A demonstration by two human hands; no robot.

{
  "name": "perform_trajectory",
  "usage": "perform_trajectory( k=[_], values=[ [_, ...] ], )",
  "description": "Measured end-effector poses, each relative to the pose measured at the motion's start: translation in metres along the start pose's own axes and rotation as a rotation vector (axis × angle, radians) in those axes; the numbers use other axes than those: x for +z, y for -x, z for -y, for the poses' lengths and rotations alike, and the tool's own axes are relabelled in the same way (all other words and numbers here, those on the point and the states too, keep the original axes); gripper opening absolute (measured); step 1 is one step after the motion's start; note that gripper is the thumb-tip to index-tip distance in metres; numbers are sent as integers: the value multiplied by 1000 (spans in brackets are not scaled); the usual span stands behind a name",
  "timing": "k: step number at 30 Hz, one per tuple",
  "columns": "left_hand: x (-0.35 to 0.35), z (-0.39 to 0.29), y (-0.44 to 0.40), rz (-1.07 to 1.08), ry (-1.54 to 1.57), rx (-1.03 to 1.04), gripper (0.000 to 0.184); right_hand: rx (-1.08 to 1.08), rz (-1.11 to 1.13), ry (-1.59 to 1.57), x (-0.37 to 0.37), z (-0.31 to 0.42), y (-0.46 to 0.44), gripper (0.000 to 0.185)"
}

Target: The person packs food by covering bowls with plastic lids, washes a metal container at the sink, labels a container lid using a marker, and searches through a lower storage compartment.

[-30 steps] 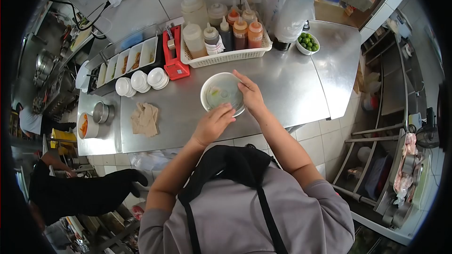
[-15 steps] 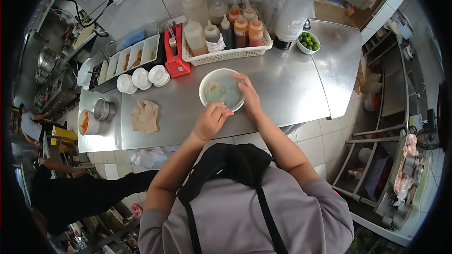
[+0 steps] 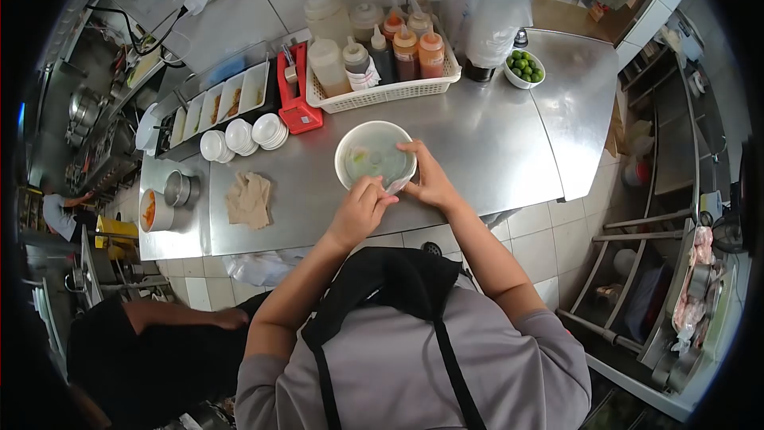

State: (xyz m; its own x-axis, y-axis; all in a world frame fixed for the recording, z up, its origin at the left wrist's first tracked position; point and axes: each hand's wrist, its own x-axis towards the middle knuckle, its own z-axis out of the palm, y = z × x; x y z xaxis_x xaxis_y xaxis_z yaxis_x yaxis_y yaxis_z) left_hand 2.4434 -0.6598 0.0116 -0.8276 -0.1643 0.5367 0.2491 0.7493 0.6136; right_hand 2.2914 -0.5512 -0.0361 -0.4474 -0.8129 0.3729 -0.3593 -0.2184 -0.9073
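A white round bowl (image 3: 341,161) stands on the steel counter in front of me, with a clear plastic lid (image 3: 372,158) over it. Something pale green shows blurrily through the plastic. My left hand (image 3: 360,213) is closed in a pinch on the lid's near edge, where the plastic looks bent up a little. Around the bowl's right side curls my right hand (image 3: 432,178), thumb by the rim and fingers partly hidden against the wall.
Behind the bowl, a white basket (image 3: 382,99) holds several sauce bottles. A red tool (image 3: 298,115), stacked white lids (image 3: 269,130), a brown cloth (image 3: 248,201) and a metal pot (image 3: 178,188) lie left. Green limes fill a bowl (image 3: 524,82) at right. A person in black (image 3: 167,358) stands close on my left.
My right hand has slid from the lid's far right edge down to the bowl's right side. My left hand has shifted slightly nearer me. The person in black has moved closer.
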Motion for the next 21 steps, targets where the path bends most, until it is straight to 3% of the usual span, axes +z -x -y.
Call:
perform_trajectory(
  k=[5,11,17,21],
  values=[
    [1,4,6,-25,-162,80,14,-18,24,105,-4,8,-6,70],
    [1,2,4,-53,-260,117,16,101,312,-137,-35,12,-20,68],
    [2,9,8,-52,-128,37,15,95,249,-36,-30,2,-21,53],
    [0,8,4,-37,-118,21,14,127,245,-132,-27,9,-27,51]
  ],
)
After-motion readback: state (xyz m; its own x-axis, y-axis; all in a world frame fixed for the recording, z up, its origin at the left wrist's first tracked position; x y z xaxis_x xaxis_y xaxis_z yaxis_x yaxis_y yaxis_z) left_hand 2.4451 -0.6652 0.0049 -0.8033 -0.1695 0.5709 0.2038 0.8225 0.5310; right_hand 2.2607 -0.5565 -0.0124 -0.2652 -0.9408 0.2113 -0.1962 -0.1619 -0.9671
